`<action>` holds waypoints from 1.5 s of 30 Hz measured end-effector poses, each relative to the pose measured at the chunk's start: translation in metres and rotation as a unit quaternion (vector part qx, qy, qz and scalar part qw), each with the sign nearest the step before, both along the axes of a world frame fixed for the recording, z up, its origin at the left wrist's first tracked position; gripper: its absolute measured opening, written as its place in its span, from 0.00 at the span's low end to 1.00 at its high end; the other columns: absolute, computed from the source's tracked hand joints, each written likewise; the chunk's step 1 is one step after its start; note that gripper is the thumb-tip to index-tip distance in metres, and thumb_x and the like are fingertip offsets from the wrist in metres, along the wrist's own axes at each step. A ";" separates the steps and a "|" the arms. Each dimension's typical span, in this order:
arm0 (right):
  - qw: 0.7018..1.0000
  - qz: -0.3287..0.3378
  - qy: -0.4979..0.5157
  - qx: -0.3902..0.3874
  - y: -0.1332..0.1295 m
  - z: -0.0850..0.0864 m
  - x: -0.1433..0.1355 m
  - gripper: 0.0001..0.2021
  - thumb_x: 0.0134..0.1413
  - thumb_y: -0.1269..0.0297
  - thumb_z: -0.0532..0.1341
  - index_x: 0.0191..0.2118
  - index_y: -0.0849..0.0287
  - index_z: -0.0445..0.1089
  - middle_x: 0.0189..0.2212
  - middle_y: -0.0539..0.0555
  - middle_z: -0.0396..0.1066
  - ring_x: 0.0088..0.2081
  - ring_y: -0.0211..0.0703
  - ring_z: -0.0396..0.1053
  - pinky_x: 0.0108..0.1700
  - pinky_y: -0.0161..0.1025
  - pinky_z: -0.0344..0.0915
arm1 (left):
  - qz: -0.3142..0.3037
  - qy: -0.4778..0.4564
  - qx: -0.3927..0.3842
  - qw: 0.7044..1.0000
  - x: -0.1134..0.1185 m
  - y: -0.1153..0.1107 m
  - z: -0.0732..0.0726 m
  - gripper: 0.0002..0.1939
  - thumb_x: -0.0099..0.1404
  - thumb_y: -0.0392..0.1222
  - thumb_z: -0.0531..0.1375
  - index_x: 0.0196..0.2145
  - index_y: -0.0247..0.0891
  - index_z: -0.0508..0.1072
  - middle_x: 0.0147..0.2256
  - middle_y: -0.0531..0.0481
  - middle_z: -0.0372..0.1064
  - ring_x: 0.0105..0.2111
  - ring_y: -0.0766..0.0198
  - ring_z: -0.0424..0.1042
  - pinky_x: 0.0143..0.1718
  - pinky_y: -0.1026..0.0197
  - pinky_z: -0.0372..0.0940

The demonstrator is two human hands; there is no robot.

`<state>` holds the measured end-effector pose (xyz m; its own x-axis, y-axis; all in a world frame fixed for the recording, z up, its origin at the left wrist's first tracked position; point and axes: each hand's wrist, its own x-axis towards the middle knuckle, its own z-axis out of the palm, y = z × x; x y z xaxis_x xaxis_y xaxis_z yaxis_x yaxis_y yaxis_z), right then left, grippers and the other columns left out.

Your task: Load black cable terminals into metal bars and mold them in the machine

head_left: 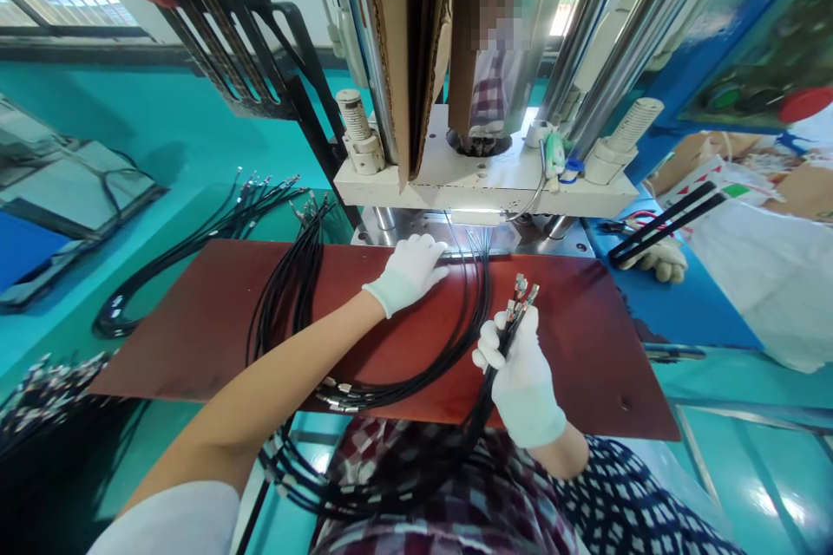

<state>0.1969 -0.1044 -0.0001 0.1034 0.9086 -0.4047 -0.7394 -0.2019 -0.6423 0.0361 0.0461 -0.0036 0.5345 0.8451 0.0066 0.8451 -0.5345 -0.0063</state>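
Note:
My right hand [521,377], in a white glove, is wrapped round a bundle of black cables [482,408] whose metal-tipped ends stick up past the fingers. The rest of that bundle hangs down over my lap. My left hand [411,270], gloved too, lies at the board's back edge beside the press's lit slot, its fingers bent; whether they hold anything is hidden. Just right of it, another set of black cables [482,295] runs out of the slot and curves left across the red-brown board [396,347].
The white press plate [482,186] spans the back between metal columns. More cable bundles [286,295] lie on the board's left part and on the green surface beyond. At right, a blue surface [690,303] carries a glove [664,260] and tools. A red button [805,104] sits upper right.

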 end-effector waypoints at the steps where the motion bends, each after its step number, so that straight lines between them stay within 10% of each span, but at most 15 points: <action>1: 1.000 -0.003 0.013 0.005 0.000 0.002 -0.001 0.29 0.44 0.32 0.68 0.31 0.56 0.63 0.18 0.42 0.59 0.18 0.30 0.48 0.24 0.33 0.58 | 0.005 0.009 0.006 1.000 0.003 0.002 -0.002 0.22 0.73 0.50 0.53 0.58 0.37 0.68 0.50 0.38 0.67 0.49 0.46 0.66 0.46 0.49 0.63; 6: 0.999 0.027 -0.007 0.041 -0.001 0.010 0.003 0.22 0.42 0.55 0.77 0.32 0.57 0.63 0.23 0.43 0.63 0.22 0.30 0.55 0.30 0.35 0.62 | 0.012 0.022 0.019 1.000 0.009 -0.001 -0.001 0.14 0.75 0.44 0.51 0.49 0.36 0.72 0.46 0.39 0.67 0.47 0.50 0.68 0.45 0.53 0.62; 11: 0.984 0.165 -0.061 0.027 0.001 0.014 0.021 0.23 0.47 0.57 0.74 0.47 0.59 0.71 0.25 0.46 0.67 0.22 0.32 0.61 0.30 0.37 0.64 | 0.084 0.064 0.012 0.994 -0.016 -0.031 0.005 0.14 0.74 0.43 0.50 0.47 0.29 0.69 0.42 0.34 0.69 0.41 0.48 0.74 0.39 0.53 0.66; 16: 0.963 0.265 -0.030 0.039 0.006 0.013 0.036 0.13 0.47 0.60 0.72 0.36 0.61 0.73 0.27 0.49 0.71 0.19 0.30 0.60 0.27 0.37 0.65 | 0.174 0.123 -0.054 0.976 -0.058 -0.057 0.022 0.16 0.75 0.45 0.45 0.49 0.33 0.65 0.36 0.38 0.73 0.34 0.44 0.78 0.32 0.53 0.66; 22: 0.946 0.309 -0.064 0.069 0.007 0.007 0.033 0.19 0.59 0.48 0.65 0.43 0.61 0.72 0.12 0.42 0.58 0.14 0.31 0.54 0.19 0.31 0.50 | 0.187 -0.167 -0.128 0.960 -0.082 -0.078 0.041 0.18 0.75 0.53 0.46 0.39 0.38 0.67 0.27 0.50 0.69 0.29 0.58 0.72 0.33 0.60 0.61; 27: 0.927 0.306 -0.206 0.069 0.003 0.016 0.029 0.18 0.57 0.52 0.67 0.43 0.63 0.73 0.24 0.50 0.72 0.16 0.28 0.56 0.23 0.32 0.61 | 0.144 -0.470 -0.406 0.770 -0.051 -0.082 0.043 0.28 0.73 0.62 0.44 0.37 0.35 0.70 0.16 0.56 0.58 0.14 0.70 0.54 0.18 0.66 0.49; 32: 0.909 0.334 -0.237 0.073 0.005 0.018 0.028 0.18 0.59 0.49 0.63 0.41 0.63 0.72 0.23 0.52 0.74 0.16 0.29 0.57 0.20 0.31 0.56 | 0.040 -0.570 -0.562 0.598 -0.004 -0.069 0.036 0.28 0.72 0.64 0.47 0.30 0.35 0.66 0.19 0.52 0.62 0.18 0.69 0.63 0.24 0.65 0.60; 40: 0.873 0.330 -0.355 0.045 0.019 0.021 0.010 0.12 0.55 0.61 0.64 0.24 0.61 0.70 0.19 0.50 0.70 0.20 0.32 0.62 0.26 0.32 0.61 | 0.020 -0.628 -0.572 0.527 0.023 -0.068 0.016 0.28 0.71 0.62 0.51 0.23 0.37 0.59 0.19 0.56 0.56 0.17 0.72 0.58 0.20 0.66 0.56; 45: 0.859 0.340 -0.381 0.046 0.019 0.022 0.007 0.15 0.57 0.61 0.62 0.21 0.60 0.69 0.19 0.50 0.70 0.21 0.34 0.64 0.28 0.33 0.62 | 0.015 -0.625 -0.550 0.554 0.019 -0.074 0.014 0.25 0.73 0.61 0.49 0.30 0.36 0.65 0.21 0.52 0.65 0.19 0.67 0.66 0.21 0.65 0.59</action>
